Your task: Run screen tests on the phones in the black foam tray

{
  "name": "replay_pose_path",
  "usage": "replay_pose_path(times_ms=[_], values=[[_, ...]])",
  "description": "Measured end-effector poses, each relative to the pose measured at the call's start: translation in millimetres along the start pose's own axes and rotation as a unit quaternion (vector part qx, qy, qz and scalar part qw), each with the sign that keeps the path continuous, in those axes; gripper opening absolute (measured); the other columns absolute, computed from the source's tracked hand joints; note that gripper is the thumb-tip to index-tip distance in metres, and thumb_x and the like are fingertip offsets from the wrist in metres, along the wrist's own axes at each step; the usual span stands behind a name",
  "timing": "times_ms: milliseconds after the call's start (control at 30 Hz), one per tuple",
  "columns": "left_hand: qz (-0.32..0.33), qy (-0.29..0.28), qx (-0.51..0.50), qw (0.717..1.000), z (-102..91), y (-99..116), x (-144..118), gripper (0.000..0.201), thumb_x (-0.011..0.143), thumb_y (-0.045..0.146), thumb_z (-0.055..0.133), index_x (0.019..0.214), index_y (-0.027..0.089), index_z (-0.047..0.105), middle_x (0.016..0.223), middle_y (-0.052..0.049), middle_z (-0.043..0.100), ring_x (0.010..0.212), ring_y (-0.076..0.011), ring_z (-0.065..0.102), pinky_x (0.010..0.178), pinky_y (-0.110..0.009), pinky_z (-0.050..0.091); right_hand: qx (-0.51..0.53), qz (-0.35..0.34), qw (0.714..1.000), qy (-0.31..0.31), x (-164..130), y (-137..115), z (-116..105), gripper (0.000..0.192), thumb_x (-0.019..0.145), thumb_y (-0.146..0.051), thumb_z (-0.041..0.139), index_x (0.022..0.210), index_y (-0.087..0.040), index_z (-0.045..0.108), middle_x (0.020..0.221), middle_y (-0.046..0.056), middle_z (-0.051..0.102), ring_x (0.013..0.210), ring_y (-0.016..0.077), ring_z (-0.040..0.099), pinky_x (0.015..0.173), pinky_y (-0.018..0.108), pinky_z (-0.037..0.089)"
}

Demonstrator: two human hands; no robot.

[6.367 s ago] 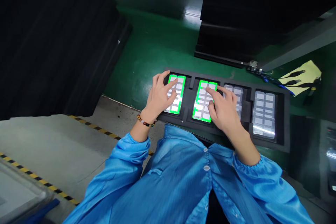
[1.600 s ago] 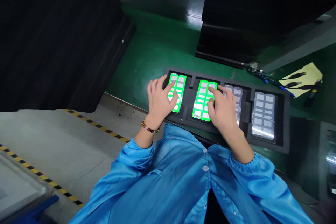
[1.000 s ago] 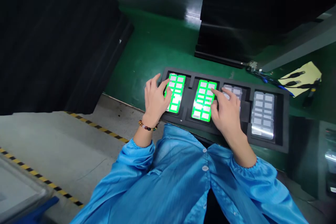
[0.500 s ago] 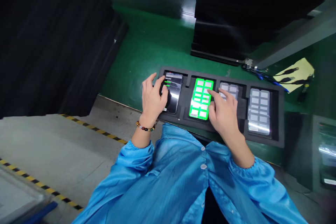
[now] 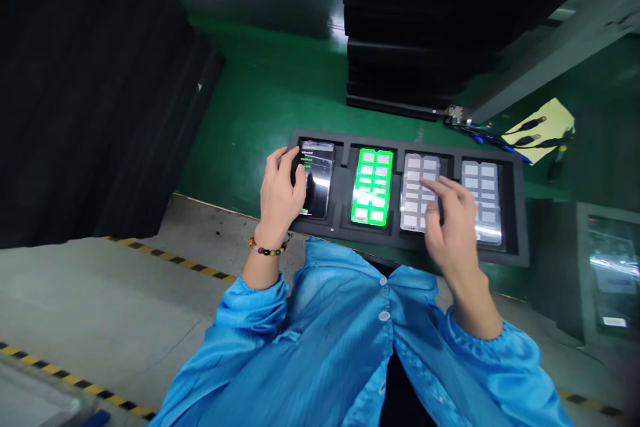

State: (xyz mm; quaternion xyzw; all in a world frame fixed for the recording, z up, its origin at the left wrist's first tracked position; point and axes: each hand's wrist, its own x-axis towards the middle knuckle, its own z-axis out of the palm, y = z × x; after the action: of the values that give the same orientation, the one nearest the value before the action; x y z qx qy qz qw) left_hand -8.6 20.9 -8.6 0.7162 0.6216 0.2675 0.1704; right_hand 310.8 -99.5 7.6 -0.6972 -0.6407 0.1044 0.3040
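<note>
Black tray; one phone bright green with grey blocks, another phone dark. Table green. Sleeves blue. Floor tape yellow-black striped.

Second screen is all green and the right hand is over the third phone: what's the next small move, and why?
Probably press the right hand's fingertips onto the third phone's grey-tiled screen and sweep its tiles. They are still grey, while the bright green-gridded second phone looks finished. The left hand rests at the dark-screened first phone in the black foam tray.

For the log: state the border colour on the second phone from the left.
Bright green, clearest in the head view: second phone.
</note>
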Motion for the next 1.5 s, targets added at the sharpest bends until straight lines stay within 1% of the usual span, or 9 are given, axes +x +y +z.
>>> replay_pose_path(times_ms=[133, 267, 533, 700, 867, 1033, 1233, 1333, 1500], values=[[0.007, -0.006, -0.010, 1.000, 1.6, -3, 4, 0.050, 0.112, 0.039, 0.046, 0.155, 0.020, 0.061, 0.158, -0.019, 0.054, 0.153, -0.0315, 0.054, 0.130, -0.052, 0.045, -0.032, -0.019, 0.998, -0.053, 30, 22, -9, 0.046, 0.107, -0.027, 0.043, 0.149, -0.022, 0.063, 0.147, 0.015, 0.070, 0.153, 0.0372, 0.051, 0.123, 0.063, 0.041], [0.020, 0.006, -0.004, 1.000, 2.3, -3, 3, 0.050, 0.112, 0.038, 0.046, 0.155, 0.020, 0.061, 0.156, -0.019, 0.055, 0.151, -0.0322, 0.053, 0.129, -0.053, 0.044, -0.048, -0.081, 0.989, -0.116, 51, 18, -7, 0.047, 0.109, -0.025, 0.039, 0.151, -0.021, 0.061, 0.150, 0.015, 0.068, 0.156, 0.0351, 0.049, 0.125, 0.062, 0.039], [0.117, 0.015, 0.038, 0.992, 1.1, -2, -1, 0.042, 0.112, 0.035, 0.048, 0.147, 0.022, 0.067, 0.158, -0.017, 0.055, 0.147, -0.0334, 0.051, 0.127, -0.055, 0.044, -0.003, -0.179, 0.970, -0.163, 27, -6, 8, 0.045, 0.107, -0.017, 0.045, 0.146, -0.023, 0.066, 0.132, 0.012, 0.078, 0.153, 0.0318, 0.054, 0.120, 0.056, 0.041], [0.114, 0.023, 0.035, 0.993, 3.6, -7, 1, 0.042, 0.113, 0.037, 0.047, 0.147, 0.023, 0.067, 0.157, -0.017, 0.056, 0.146, -0.0328, 0.052, 0.126, -0.054, 0.044, -0.009, -0.119, 0.988, -0.103, 27, 8, 0, 0.044, 0.109, -0.022, 0.044, 0.147, -0.023, 0.067, 0.141, 0.014, 0.074, 0.152, 0.0325, 0.055, 0.123, 0.058, 0.040], [0.118, 0.049, 0.025, 0.992, 0.7, -2, -1, 0.041, 0.112, 0.035, 0.050, 0.145, 0.020, 0.069, 0.153, -0.018, 0.059, 0.146, -0.0323, 0.053, 0.126, -0.053, 0.044, -0.042, -0.002, 0.999, 0.028, 30, 74, -48, 0.044, 0.107, -0.031, 0.047, 0.143, -0.024, 0.072, 0.146, 0.015, 0.070, 0.148, 0.0351, 0.058, 0.123, 0.061, 0.043], [0.163, 0.013, 0.006, 0.987, 5.6, 28, -10, 0.036, 0.110, 0.031, 0.053, 0.139, 0.021, 0.071, 0.150, -0.015, 0.064, 0.142, -0.0304, 0.058, 0.124, -0.051, 0.046, -0.080, 0.091, 0.988, 0.092, 11, 130, -71, 0.049, 0.109, -0.039, 0.045, 0.149, -0.022, 0.066, 0.150, 0.020, 0.069, 0.147, 0.0391, 0.059, 0.124, 0.061, 0.044], [0.239, -0.092, 0.001, 0.967, 31.6, 83, -13, 0.035, 0.107, 0.028, 0.055, 0.138, 0.025, 0.072, 0.149, -0.012, 0.067, 0.139, -0.0304, 0.060, 0.125, -0.055, 0.045, -0.023, 0.134, 0.988, 0.073, -17, 112, -65, 0.051, 0.111, -0.046, 0.048, 0.153, -0.023, 0.061, 0.151, 0.020, 0.065, 0.136, 0.0377, 0.066, 0.113, 0.058, 0.054], [0.274, -0.122, 0.022, 0.954, 47.4, 106, -4, 0.037, 0.108, 0.028, 0.054, 0.140, 0.022, 0.072, 0.157, -0.014, 0.061, 0.145, -0.0328, 0.055, 0.126, -0.056, 0.045, -0.018, 0.067, 0.995, 0.074, -13, 100, -64, 0.045, 0.109, -0.039, 0.048, 0.149, -0.023, 0.063, 0.146, 0.015, 0.069, 0.137, 0.0365, 0.064, 0.116, 0.062, 0.050], [0.271, -0.149, 0.076, 0.948, 70.5, 128, 17, 0.043, 0.108, 0.030, 0.053, 0.147, 0.019, 0.069, 0.165, -0.018, 0.051, 0.152, -0.0377, 0.046, 0.127, -0.058, 0.044, -0.019, -0.033, 0.997, -0.060, 17, 95, -52, 0.045, 0.110, -0.030, 0.042, 0.152, -0.028, 0.059, 0.156, 0.008, 0.067, 0.157, 0.0346, 0.047, 0.126, 0.063, 0.036]])
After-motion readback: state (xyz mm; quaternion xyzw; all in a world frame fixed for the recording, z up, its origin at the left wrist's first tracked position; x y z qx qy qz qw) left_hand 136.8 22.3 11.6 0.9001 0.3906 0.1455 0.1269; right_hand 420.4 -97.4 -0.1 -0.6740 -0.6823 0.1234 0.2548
